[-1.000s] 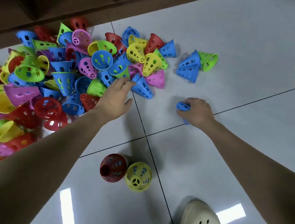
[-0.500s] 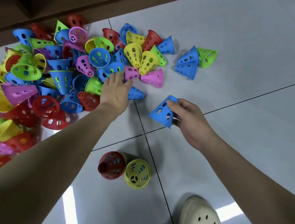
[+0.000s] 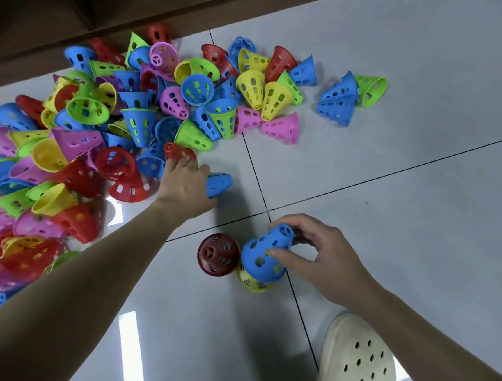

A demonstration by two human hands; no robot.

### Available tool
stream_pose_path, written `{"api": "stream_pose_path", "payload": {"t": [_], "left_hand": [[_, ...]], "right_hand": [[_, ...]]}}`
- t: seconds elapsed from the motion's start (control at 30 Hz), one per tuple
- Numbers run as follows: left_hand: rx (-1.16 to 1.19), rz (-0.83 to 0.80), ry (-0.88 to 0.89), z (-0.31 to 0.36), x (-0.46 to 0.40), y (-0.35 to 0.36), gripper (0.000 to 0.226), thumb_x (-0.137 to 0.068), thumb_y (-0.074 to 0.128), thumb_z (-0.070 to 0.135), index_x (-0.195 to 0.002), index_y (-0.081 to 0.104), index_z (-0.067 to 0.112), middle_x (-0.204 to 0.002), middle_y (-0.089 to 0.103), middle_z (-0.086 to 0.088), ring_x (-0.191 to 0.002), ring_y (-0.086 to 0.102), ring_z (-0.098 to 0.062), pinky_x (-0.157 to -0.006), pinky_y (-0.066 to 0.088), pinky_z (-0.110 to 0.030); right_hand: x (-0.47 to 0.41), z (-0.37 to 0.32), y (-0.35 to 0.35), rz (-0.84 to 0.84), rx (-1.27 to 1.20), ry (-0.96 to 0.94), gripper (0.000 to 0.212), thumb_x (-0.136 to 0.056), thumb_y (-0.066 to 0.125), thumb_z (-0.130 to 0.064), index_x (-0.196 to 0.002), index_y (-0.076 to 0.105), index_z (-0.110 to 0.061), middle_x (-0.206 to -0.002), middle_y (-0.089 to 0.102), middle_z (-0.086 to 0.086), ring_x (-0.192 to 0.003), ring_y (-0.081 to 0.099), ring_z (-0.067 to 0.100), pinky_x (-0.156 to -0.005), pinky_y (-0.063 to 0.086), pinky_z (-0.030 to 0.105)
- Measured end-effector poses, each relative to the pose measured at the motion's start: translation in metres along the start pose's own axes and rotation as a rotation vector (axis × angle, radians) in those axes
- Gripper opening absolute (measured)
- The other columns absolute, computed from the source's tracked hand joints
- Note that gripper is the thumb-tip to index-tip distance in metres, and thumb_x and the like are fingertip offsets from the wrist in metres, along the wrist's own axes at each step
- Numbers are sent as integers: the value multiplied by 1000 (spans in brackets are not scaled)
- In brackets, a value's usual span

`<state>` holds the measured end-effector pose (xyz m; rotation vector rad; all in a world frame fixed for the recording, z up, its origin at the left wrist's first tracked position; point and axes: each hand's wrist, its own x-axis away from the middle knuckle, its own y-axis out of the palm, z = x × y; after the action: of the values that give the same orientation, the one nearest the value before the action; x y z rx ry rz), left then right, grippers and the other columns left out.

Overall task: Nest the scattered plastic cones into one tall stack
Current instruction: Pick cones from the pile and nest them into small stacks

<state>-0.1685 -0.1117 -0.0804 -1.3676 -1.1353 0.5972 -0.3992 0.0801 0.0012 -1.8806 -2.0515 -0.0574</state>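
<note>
- While gripped in the curled fingers of the right hand (image 3: 322,254), perforated blue cone (image 3: 266,254) of smooth plastic, tilted over a yellow cone (image 3: 251,280) standing on the glossy tiled floor (image 3: 397,208).
- Just left of that hand, upright dark red cone (image 3: 217,254), slotted wall, spoked tip.
- Left hand (image 3: 184,187) curled round a second blue cone (image 3: 219,184), fingertips beside a red cone (image 3: 176,151).
- Beyond the left hand, heaped pile of cones (image 3: 110,126), many colours.
- Below the right hand, cream holed clog (image 3: 354,360).
- No legible writing.
</note>
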Motion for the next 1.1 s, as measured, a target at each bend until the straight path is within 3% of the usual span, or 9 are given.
{"api": "stream_pose_path", "payload": {"t": [0.1, 0.23, 0.37, 0.5, 0.63, 0.83, 0.9, 0.97, 1.1], "left_hand": [[279, -43, -135, -3, 17, 2, 49, -74, 67, 64, -98, 60, 23, -95, 63, 1, -96, 57, -24, -93, 31, -41], [724, 5, -270, -7, 41, -2, 55, -64, 69, 66, -104, 62, 30, -96, 65, 7, -97, 59, -20, -102, 42, -45], [957, 54, -332, -8, 66, -8, 47, -67, 79, 55, -105, 63, 32, -97, 64, 13, -98, 61, -18, -97, 48, -44], [1084, 63, -363, -13, 86, -3, 48, -63, 77, 55, -103, 60, 34, -101, 66, 15, -99, 63, -14, -96, 51, -43], [1156, 95, -394, -18, 107, 8, 45, -74, 84, 41, -109, 58, 27, -106, 65, 8, -100, 64, -16, -80, 50, -27], [1315, 345, -428, 4, 157, -14, 34, -93, 70, 32, -117, 52, 15, -102, 61, 9, -82, 59, 4, -65, 41, -3], [1397, 401, -357, 20, 176, -21, 36, -97, 65, 32, -120, 46, 12, -99, 59, 12, -76, 58, 9, -65, 44, -5], [1400, 420, -262, 35, 191, -21, 43, -95, 58, 41, -121, 42, 11, -100, 57, 18, -85, 59, 9, -72, 45, -7], [1293, 311, -109, 51, 201, -6, 46, -93, 55, 53, -120, 37, 21, -105, 53, 34, -100, 58, 0, -82, 44, -11]], "right_hand": [[4, 3, 8, -59, 180, -110, 34, -83, 81, -23, -115, 68, -25, -109, 68, -19, -106, 63, 6, -92, 49, 20], [5, 4, 18, -151, 390, -161, 32, -85, 75, -34, -115, 64, -32, -110, 63, -19, -104, 60, 5, -91, 49, 30], [10, 4, 23, -141, 419, -195, 34, -81, 72, -42, -112, 63, -32, -109, 63, -19, -103, 60, 5, -89, 50, 32], [17, 6, 21, -38, 384, -210, 25, -85, 73, -36, -108, 66, -28, -105, 63, -18, -105, 60, 6, -87, 48, 24], [25, 9, 20, 27, 368, -239, 16, -88, 75, -28, -102, 67, -25, -100, 64, -16, -101, 61, 6, -83, 42, 12], [37, 15, 25, 81, 383, -256, 14, -89, 73, -27, -100, 66, -25, -98, 63, -15, -98, 61, 10, -82, 45, 17], [40, 19, 28, 81, 382, -250, 14, -89, 73, -26, -101, 66, -25, -99, 63, -16, -98, 61, 11, -82, 45, 18], [42, 23, 31, 72, 380, -230, 15, -90, 73, -25, -103, 66, -24, -101, 63, -15, -99, 61, 12, -82, 45, 19], [40, 28, 37, 63, 378, -196, 21, -89, 74, -26, -108, 66, -23, -105, 64, -15, -100, 61, 10, -83, 45, 17]]}}
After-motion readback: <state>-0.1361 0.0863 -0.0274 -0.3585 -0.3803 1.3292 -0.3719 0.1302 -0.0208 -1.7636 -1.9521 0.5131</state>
